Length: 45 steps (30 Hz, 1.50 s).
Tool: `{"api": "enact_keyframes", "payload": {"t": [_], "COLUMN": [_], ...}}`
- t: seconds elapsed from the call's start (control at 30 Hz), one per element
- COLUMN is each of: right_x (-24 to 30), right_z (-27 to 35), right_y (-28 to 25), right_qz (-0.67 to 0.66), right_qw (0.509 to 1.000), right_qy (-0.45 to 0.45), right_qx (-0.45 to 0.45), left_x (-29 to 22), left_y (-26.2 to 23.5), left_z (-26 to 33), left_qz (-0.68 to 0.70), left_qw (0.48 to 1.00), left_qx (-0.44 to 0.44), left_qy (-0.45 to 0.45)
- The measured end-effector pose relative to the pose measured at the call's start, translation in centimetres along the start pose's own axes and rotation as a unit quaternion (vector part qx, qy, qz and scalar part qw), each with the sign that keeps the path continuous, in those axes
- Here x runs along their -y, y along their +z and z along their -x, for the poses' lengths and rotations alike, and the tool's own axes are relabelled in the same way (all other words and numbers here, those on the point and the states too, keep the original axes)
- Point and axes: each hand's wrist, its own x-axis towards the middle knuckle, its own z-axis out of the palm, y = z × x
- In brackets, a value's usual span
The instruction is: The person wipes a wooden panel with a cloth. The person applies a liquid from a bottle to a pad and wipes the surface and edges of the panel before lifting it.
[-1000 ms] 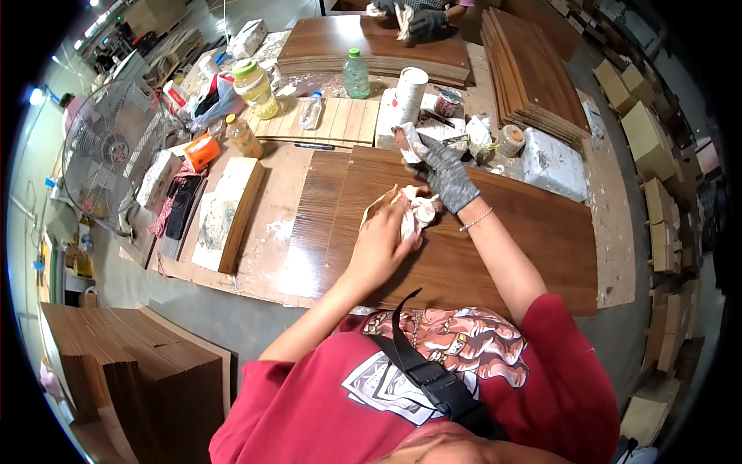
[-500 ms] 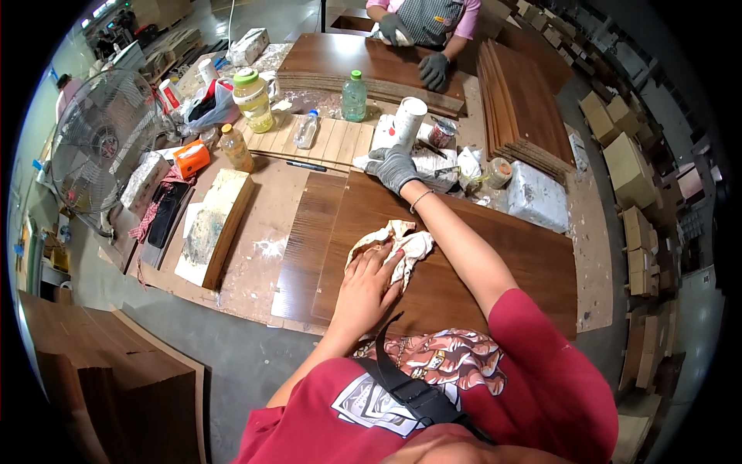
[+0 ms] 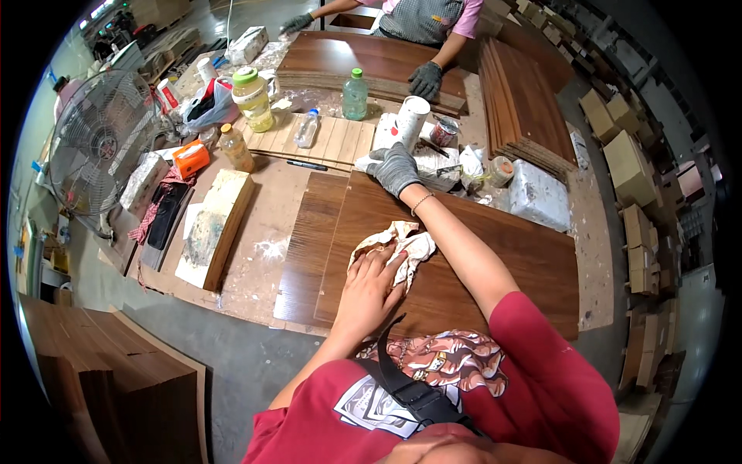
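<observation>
Bright centre | glare (soft) on rear board (image 3: 367, 58) | dark, warped rim

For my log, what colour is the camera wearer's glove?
The glove is mottled grey, best in head view.

Low and close to the body, the bare left hand (image 3: 375, 280) lies palm down, fingers loosely fanned and slightly bent, its bare left forearm (image 3: 323, 363) slanting in toward the middle. Farther forward goes the right hand in its grey knit glove (image 3: 396, 170), back uppermost, fingers angled left and their grip hard to read! Behind it, the bare right forearm (image 3: 457, 246) stretches long and diagonal from a short red sleeve (image 3: 533, 344).
</observation>
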Motion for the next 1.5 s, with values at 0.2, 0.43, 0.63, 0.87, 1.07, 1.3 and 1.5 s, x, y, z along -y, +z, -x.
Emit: {"api": "enact_keyframes", "payload": {"t": [0.2, 0.43, 0.63, 0.87, 1.07, 1.3, 1.5], "right_x": [3.1, -1.1, -0.7, -4.0, -1.5, -8.2, -8.9], "right_z": [2.5, 1.9, 3.2, 4.1, 6.5, 9.6, 10.5], "right_y": [-0.1, -0.1, 0.1, -2.0, -2.8, -6.5, -8.1], "right_qz": [0.044, 0.001, 0.019, -0.085, 0.074, 0.113, 0.094], "right_qw": [0.996, 0.998, 0.993, 0.988, 0.986, 0.984, 0.979], "right_qy": [-0.010, 0.000, -0.008, 0.033, 0.013, 0.045, 0.077], "right_qx": [-0.071, -0.071, -0.113, -0.128, -0.151, -0.131, -0.165], "left_x": [0.0, -0.4, -0.3, -0.6, -0.8, -0.8, -0.7], "left_y": [-0.2, -0.3, -0.1, -0.1, -0.1, 0.1, 0.4], "left_z": [0.2, 0.0, -0.1, -0.3, -0.4, -0.4, -0.5], "left_qz": [-0.001, 0.007, -0.003, -0.004, 0.004, -0.004, -0.017], "left_qw": [1.000, 1.000, 1.000, 1.000, 1.000, 1.000, 1.000], "left_qx": [0.001, 0.002, 0.004, 0.005, 0.011, 0.007, 0.018], "left_qy": [-0.013, -0.006, -0.013, -0.011, -0.011, -0.013, -0.014]}}
